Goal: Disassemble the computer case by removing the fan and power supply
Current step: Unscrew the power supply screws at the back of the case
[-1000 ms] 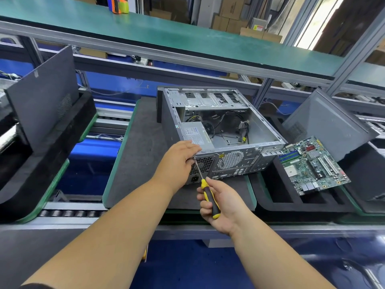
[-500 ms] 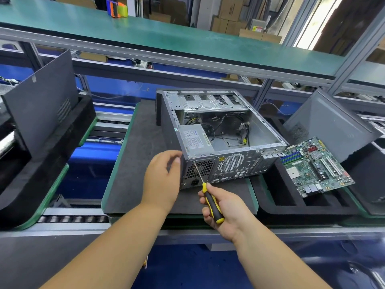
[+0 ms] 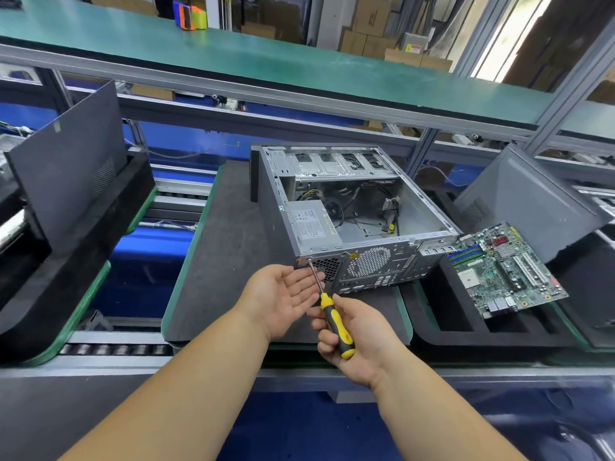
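Observation:
An open grey computer case [image 3: 409, 207] lies on its side on a dark foam pallet [image 3: 229, 247], rear panel toward me. The silver power supply [image 3: 311, 224] sits in its near-left corner, behind a honeycomb grille; a round fan grille [image 3: 368, 262] is beside it. My right hand [image 3: 356, 337] grips a yellow-and-black screwdriver [image 3: 334, 322], whose tip meets a screw at the panel's top-left corner. My left hand [image 3: 283, 299] is held palm up, fingers straight, just under the screwdriver shaft. Loose cables lie inside the case.
A green motherboard [image 3: 499, 271] rests in a black foam tray [image 3: 466, 331] to the right, with a grey side panel [image 3: 532, 207] leaning behind it. Another dark panel [image 3: 70, 164] leans in a foam tray at left. A green shelf [image 3: 266, 58] runs overhead; rollers lie along the conveyor's front edge.
My left hand has left the case's corner, dropped and turned palm up under the screwdriver. The right hand keeps the screwdriver on the same corner screw.

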### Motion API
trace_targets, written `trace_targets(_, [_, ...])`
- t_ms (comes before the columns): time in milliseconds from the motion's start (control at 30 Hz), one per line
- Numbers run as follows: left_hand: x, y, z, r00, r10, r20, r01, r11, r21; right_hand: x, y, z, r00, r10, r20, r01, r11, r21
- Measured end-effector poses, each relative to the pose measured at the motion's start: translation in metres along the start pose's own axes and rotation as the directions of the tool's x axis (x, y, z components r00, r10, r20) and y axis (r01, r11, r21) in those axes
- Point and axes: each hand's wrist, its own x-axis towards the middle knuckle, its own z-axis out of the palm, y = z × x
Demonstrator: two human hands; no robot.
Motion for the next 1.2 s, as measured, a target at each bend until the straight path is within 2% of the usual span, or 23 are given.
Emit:
trace_targets(167, [-0.002,0.001,-0.002,0.996,-0.026,0.086,0.035,0.995,-0.094,0.0,0.003,-0.002,0.998,-0.047,-0.05,0.04,0.992,-0.122])
trace_targets(467, [-0.001,0.008,-0.006,0.996,-0.038,0.086,0.045,0.996,-0.075,0.0,0.006,0.0,0.992,-0.091,-0.089,0.075,0.981,-0.177])
trace_targets(733, [0.0,0.008,-0.004,0.997,-0.044,0.056,0.05,0.993,-0.109,0.001,0.003,-0.003,1.0,-0.001,-0.016,0.001,1.0,-0.022])
trace_targets(1000, [-0.002,0.011,0.0,0.998,-0.051,0.025,0.054,0.993,-0.106,0.002,0.005,-0.008,0.992,-0.067,-0.104,0.053,0.99,-0.132])
trace_targets(1200, [-0.002,0.011,0.002,0.998,-0.055,0.0,0.055,0.994,-0.095,0.002,0.006,-0.006,0.991,-0.075,-0.114,0.066,0.995,-0.077])
